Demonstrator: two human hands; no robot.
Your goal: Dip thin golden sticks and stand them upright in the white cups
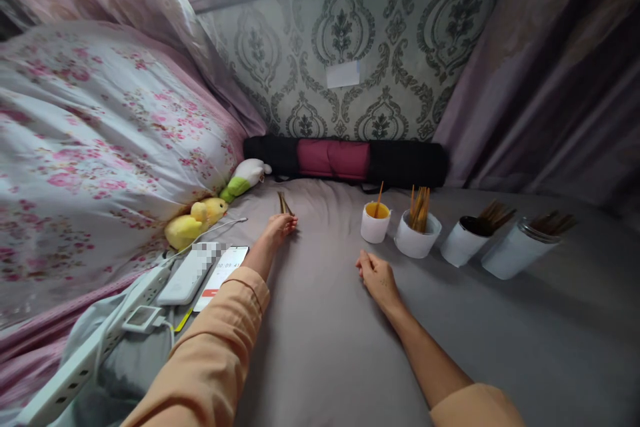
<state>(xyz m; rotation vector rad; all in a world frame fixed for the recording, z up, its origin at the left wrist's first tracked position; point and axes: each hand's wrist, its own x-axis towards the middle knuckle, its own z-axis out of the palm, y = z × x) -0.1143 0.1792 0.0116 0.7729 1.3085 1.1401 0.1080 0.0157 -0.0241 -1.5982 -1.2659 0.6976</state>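
Observation:
My left hand [281, 227] is closed at the far middle of the grey sheet, its fingers pinched around a few thin brown sticks [283, 203] that point away from me. My right hand [379, 278] hovers or rests over the sheet with its fingers curled together, and nothing shows in it. Just beyond it stands a small white cup [373, 229] with a yellow inside and one orange stick. To its right, a wider white container [416, 241] holds several yellowish sticks. Farther right, a tilted white cup [461, 248] and a tilted white-wrapped jar [518, 259] hold brown sticks.
At left lie a phone [226, 273] showing a timer, a white power bank [187, 280], a power strip [90, 353] with cables, and a yellow plush toy [187, 230]. A long black and maroon roll [405, 163] lies along the patterned wall [345, 27].

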